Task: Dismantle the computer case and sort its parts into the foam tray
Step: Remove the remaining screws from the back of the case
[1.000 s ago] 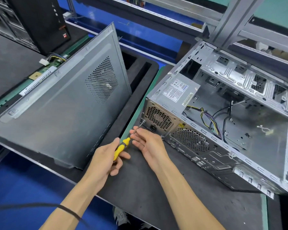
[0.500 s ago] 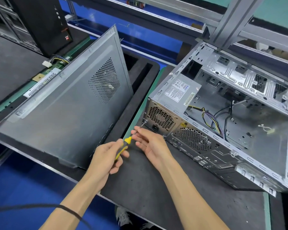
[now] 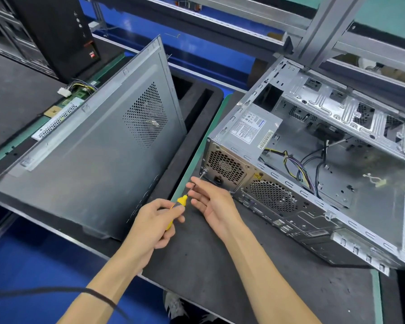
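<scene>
- Near centre, on dark mat (image 3: 208,265): both hands meet just off the case's near-left rear corner.
- L hand (image 3: 153,222) curls round yellow-handled screwdriver (image 3: 181,202); shaft runs up-right, tip at a screw on the PSU (image 3: 248,134) rear face.
- R hand (image 3: 212,202) w/ fingers straight, loose; fingertips (image 3: 192,184) touch the shaft, grasping nothing.
- Computer case (image 3: 337,206) lies on its side, right of hands, open side up, wires visible inside.
- Side panel (image 3: 87,164) leans tilted over black foam tray (image 3: 197,127), left of hands, apart from them.
- Far left: black tower PC (image 3: 54,31), upright.
</scene>
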Demonstrator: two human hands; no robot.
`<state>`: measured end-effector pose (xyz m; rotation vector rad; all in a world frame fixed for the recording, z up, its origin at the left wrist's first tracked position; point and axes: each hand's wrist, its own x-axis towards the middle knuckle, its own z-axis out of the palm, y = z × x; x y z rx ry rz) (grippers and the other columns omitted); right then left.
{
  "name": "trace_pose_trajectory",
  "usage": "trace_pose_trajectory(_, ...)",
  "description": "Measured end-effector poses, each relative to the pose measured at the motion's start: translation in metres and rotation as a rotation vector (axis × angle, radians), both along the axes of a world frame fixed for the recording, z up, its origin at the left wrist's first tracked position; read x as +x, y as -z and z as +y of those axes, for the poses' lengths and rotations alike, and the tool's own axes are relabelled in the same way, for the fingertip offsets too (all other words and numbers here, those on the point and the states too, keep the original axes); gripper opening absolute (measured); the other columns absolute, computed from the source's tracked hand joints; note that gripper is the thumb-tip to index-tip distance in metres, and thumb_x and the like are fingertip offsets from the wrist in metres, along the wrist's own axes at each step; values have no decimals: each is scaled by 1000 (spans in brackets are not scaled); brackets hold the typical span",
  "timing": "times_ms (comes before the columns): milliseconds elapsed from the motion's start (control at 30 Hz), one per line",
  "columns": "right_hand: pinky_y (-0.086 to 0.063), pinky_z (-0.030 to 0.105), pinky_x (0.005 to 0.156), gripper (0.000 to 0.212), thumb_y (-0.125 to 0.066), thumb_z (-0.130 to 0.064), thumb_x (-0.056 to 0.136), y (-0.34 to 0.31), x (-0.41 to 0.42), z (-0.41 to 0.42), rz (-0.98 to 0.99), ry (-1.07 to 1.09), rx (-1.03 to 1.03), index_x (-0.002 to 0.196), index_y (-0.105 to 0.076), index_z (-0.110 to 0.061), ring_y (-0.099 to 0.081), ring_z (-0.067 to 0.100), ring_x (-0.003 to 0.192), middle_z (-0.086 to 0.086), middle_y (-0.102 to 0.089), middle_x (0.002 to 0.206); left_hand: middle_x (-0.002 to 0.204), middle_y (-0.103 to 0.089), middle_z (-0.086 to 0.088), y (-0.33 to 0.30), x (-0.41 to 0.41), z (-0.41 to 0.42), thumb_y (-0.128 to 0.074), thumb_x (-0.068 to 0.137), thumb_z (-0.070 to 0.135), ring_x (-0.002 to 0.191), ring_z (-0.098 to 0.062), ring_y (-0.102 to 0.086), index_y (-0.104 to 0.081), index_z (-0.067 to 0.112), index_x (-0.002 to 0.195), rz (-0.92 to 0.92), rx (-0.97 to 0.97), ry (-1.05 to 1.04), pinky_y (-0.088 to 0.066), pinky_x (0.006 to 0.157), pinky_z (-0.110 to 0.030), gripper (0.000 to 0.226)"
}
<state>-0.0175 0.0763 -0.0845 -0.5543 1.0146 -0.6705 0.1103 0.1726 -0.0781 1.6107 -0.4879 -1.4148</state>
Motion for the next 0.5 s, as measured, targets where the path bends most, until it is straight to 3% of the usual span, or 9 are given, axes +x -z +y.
trace_pose_trajectory(100,-52,17,52,12,-68,-13,95,-3,-3,-1,39,-54,-9,93,-76,-6,-66,7,60,5,-74,82,80,-75,-14,-5,6,-1,-48,102,44,45,-20,-53,-70,0,100,32,95,157,-36,35,-22,49)
trace_pose_trajectory(167,-50,17,48,11,-70,-11,92,-6,-3,4,92,-107,-1,88,-77,-4,-60,7,52,5,-71,76,84,-76,-13,-8,9,-5,-48,102,47,56,-23,-66,-73,6,95,-81,108,141,-52,43,-31,48)
trace_pose_trajectory(300,-48,18,43,10,-71,-8,90,-10,-14,25,139,-223,37,84,-78,-2,-54,8,45,7,-69,70,85,-72,0,-4,15,-23,-64,95,21,67,-16,-68,-70,22,94,-560,-91,53,-58,61,-34,6)
trace_pose_trajectory(367,-46,17,40,11,-70,-7,90,-14,-25,35,162,-259,41,84,-77,-2,-52,8,43,7,-68,69,92,-71,5,-4,10,-36,-65,90,9,77,-17,-69,-69,20,108,-668,-145,157,-58,74,-36,21)
trace_pose_trajectory(433,-44,17,39,13,-68,-7,92,-16,-35,42,187,-278,42,85,-77,-2,-51,8,43,6,-67,68,102,-72,3,-7,1,-45,-58,88,-5,85,-16,-70,-69,17,116,-583,-177,337,-59,79,-31,37)
trace_pose_trajectory(500,-43,17,39,13,-65,-7,94,-18,-46,44,213,-283,48,88,-75,-1,-50,7,43,4,-66,67,101,-76,-1,-10,-14,-46,-51,88,-14,87,-13,-73,-74,14,109,-422,-212,499,-58,79,-23,42)
